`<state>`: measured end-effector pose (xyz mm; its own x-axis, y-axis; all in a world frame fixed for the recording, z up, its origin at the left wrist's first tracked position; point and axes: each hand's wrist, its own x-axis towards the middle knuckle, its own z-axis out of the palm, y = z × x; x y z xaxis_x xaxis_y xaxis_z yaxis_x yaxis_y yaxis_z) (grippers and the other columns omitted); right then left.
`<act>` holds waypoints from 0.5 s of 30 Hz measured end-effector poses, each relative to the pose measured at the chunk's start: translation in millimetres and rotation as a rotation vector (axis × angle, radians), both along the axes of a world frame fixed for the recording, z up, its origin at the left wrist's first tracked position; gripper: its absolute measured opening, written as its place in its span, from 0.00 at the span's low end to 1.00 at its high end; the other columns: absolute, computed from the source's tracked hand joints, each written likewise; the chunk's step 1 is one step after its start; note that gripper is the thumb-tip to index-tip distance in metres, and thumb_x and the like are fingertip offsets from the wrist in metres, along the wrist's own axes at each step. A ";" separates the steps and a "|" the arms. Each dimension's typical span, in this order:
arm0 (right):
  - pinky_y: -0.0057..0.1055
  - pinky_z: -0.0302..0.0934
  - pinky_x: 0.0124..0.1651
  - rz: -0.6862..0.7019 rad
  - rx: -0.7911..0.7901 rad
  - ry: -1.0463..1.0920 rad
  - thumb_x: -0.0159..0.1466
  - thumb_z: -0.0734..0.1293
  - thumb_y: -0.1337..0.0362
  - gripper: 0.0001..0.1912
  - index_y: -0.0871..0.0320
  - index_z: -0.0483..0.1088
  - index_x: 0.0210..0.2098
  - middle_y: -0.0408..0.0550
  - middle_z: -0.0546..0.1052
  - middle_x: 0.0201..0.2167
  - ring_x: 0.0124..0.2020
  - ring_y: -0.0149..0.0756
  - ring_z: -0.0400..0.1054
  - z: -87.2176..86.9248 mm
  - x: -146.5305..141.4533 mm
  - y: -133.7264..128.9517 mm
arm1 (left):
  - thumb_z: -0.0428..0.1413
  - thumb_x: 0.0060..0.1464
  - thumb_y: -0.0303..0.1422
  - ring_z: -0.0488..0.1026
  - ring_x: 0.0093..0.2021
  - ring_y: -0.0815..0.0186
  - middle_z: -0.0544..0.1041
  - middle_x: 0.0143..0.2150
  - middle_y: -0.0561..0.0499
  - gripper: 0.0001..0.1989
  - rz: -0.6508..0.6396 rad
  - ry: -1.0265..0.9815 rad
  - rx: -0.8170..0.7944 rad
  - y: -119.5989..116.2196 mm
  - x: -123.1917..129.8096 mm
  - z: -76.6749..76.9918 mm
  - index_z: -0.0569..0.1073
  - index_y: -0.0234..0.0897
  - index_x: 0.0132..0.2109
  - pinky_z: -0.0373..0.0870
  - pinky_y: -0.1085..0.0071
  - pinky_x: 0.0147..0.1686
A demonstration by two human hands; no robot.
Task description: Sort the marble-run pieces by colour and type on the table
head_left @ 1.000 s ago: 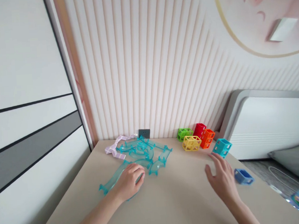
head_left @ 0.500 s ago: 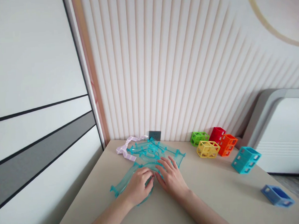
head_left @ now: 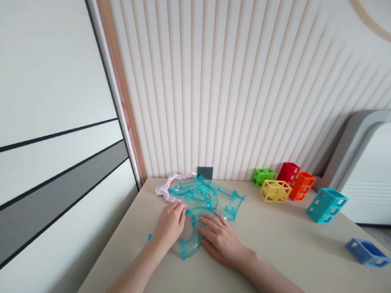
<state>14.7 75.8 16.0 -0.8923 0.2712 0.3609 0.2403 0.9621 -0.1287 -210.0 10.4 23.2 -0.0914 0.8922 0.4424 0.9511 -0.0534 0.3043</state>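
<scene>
1. Two bare hands of yours are over the table (head_left: pixel 290 260), both among translucent teal track pieces (head_left: pixel 202 193) at the left middle of the top.
2. Your left hand (head_left: pixel 170 223) is on the left, knuckles up, fingers curled and pressed together. Its fingertips are just beside the far end of the curved run; whether they pinch a piece, you cannot tell from this view.
3. Your right hand (head_left: pixel 222 239) lies palm down, fingers somewhat spread, with gaps between them. The fingertips reach over a curved track piece (head_left: pixel 191 246); firm contact is hard to confirm.
4. That curved piece bends toward you between your two hands, one end at the near left. A small teal tip (head_left: pixel 149 237) shows left of your left forearm.
5. Far side of your hands: more track pieces, overlapping in a loose heap. A lilac strip (head_left: pixel 165 189) zigzags at their left, running toward the dark wall socket (head_left: pixel 205 173).
6. Right, far: green block (head_left: pixel 263 176) behind yellow block (head_left: pixel 275 192); red block (head_left: pixel 288 172) behind orange block (head_left: pixel 302 186).
7. Farther right: turquoise block (head_left: pixel 327 205). Near right: blue block (head_left: pixel 368 252), well apart from your right hand.
</scene>
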 end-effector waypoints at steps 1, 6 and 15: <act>0.56 0.52 0.69 0.018 -0.006 -0.006 0.70 0.64 0.62 0.19 0.53 0.68 0.60 0.53 0.73 0.62 0.65 0.47 0.63 0.1 0.3 -1.1 | 0.48 0.64 0.24 0.78 0.44 0.58 0.80 0.43 0.46 0.11 0.019 0.024 -0.021 0.3 -2.2 -1.8 0.74 0.40 0.44 0.74 0.61 0.47; 0.53 0.47 0.71 0.081 -0.063 -0.022 0.70 0.65 0.58 0.17 0.55 0.70 0.56 0.55 0.72 0.62 0.67 0.46 0.61 4.1 0.7 -3.8 | 0.54 0.60 0.26 0.78 0.49 0.53 0.80 0.48 0.43 0.10 0.052 0.059 -0.063 0.4 -2.2 -11.6 0.75 0.38 0.47 0.74 0.58 0.49; 0.45 0.50 0.71 0.184 -0.108 -0.075 0.71 0.62 0.50 0.23 0.55 0.67 0.60 0.56 0.71 0.62 0.65 0.43 0.63 4.6 1.5 -4.9 | 0.49 0.59 0.20 0.77 0.52 0.55 0.78 0.55 0.45 0.20 0.027 0.190 -0.120 1.4 -9.4 -21.1 0.75 0.42 0.52 0.73 0.60 0.48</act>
